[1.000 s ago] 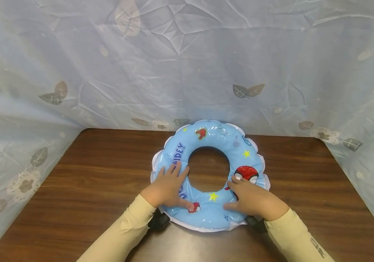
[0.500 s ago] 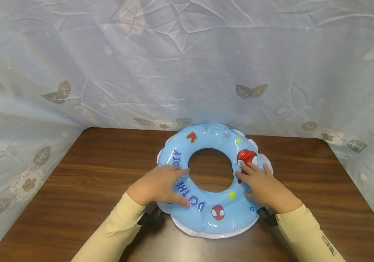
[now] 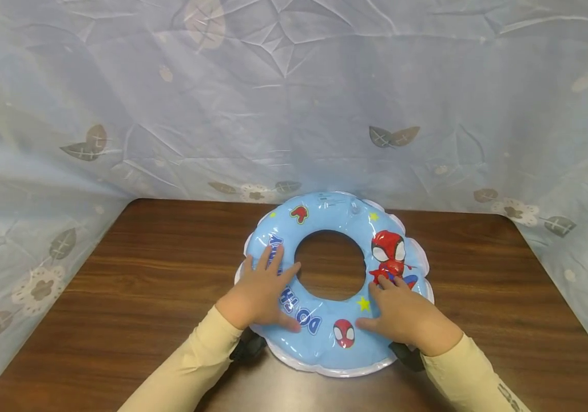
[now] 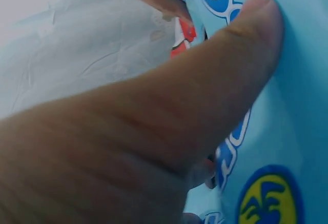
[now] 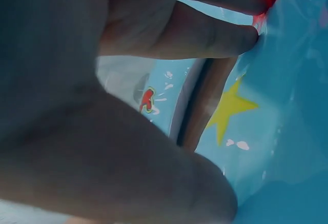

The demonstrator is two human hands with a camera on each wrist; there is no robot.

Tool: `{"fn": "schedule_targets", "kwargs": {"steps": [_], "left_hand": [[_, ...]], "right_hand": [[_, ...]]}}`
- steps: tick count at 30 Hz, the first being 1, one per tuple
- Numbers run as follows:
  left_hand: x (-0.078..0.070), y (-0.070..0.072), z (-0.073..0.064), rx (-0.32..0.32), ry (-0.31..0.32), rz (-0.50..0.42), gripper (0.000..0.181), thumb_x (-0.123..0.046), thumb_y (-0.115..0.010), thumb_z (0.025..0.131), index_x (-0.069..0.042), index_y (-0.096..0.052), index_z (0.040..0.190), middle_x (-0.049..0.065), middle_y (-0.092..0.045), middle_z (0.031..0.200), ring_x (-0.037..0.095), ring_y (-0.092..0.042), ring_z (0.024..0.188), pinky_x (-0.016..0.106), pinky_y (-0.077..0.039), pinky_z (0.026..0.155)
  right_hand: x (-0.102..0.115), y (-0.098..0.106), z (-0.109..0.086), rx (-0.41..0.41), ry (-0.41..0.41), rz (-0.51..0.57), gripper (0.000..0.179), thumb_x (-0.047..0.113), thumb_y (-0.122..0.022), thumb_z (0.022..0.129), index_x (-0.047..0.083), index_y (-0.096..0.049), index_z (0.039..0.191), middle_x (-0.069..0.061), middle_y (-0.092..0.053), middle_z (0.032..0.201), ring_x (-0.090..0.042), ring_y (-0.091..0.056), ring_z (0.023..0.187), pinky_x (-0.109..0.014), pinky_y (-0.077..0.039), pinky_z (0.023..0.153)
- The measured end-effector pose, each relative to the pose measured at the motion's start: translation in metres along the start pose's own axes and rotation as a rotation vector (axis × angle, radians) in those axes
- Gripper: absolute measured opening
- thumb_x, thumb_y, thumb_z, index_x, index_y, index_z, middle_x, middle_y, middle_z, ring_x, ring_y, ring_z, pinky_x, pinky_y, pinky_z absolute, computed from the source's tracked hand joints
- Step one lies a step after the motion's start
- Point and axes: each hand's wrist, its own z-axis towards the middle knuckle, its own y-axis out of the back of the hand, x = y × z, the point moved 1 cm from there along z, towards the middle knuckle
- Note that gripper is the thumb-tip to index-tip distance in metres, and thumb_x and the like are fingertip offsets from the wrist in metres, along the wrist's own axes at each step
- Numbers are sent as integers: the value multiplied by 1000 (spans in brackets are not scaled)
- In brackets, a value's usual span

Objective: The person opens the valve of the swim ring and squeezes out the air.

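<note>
A light blue inflatable swim ring (image 3: 320, 355) with a white scalloped edge lies on the brown wooden table, printed with red masked heads, yellow stars and blue lettering. My left hand (image 3: 260, 294) rests on the ring's left side, fingers spread and straight over the lettering. On the right side, my right hand (image 3: 404, 315) touches the ring just below the large red figure, its fingers extended. The left wrist view has my thumb (image 4: 259, 21) laid against the blue vinyl. In the right wrist view, fingertips (image 5: 248, 39) press the ring near a yellow star (image 5: 230, 108).
The wooden table (image 3: 170, 252) shows through the ring's hole and around it. A pale grey-blue cloth (image 3: 222, 114) with leaf and flower prints hangs behind the table and along both sides. Dark straps (image 3: 247, 346) sit at both wrists.
The ring has turned clockwise under my hands, so the red figure shows more fully and the lettering has shifted. Both hands lifted or slid outward, then came back onto the ring.
</note>
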Motion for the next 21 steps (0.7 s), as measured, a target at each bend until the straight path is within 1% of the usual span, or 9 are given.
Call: {"fn": "schedule_targets", "kwargs": {"steps": [6,9,13,15,18,21], "left_hand": [[-4,-2,0,12,12,2,116,-71,-85,68,-17,-40,160,27,-19,168,51,-12,155,74,-12,118],[-5,-3,1,21,23,4,116,-71,-84,69,-18,-39,161,26,-19,168,50,-11,155,73,-11,118],[-6,-5,3,18,25,13,116,-71,-84,69,-17,-39,161,27,-19,168,50,-12,155,74,-11,118],[-7,-6,4,14,24,17,116,-71,-84,69,-16,-39,161,28,-19,168,51,-12,155,74,-12,118],[-8,-7,5,6,20,33,116,-72,-84,69,-15,-41,160,29,-21,167,51,-14,155,75,-13,117],[-9,-8,6,13,20,52,117,-74,-83,69,-14,-40,160,28,-22,167,50,-15,155,74,-14,117]], "right_hand": [[-4,-1,4,28,9,18,89,56,-78,83,-4,-55,144,-33,-48,150,-59,-38,139,-71,-44,101],[-5,-2,7,46,5,29,89,55,-78,83,-4,-55,145,-32,-48,150,-58,-39,139,-71,-45,100],[-6,-3,9,62,-1,34,89,54,-79,83,-4,-55,146,-33,-47,151,-59,-38,140,-70,-45,100],[-5,-4,10,61,4,29,88,52,-79,83,-4,-55,145,-33,-46,151,-59,-38,140,-70,-44,102],[-4,-6,11,51,9,15,86,51,-81,83,-4,-56,144,-34,-47,151,-60,-39,139,-70,-45,101],[-3,-6,11,43,15,-5,85,49,-83,82,-4,-56,144,-33,-47,151,-59,-40,139,-70,-47,98]]}}
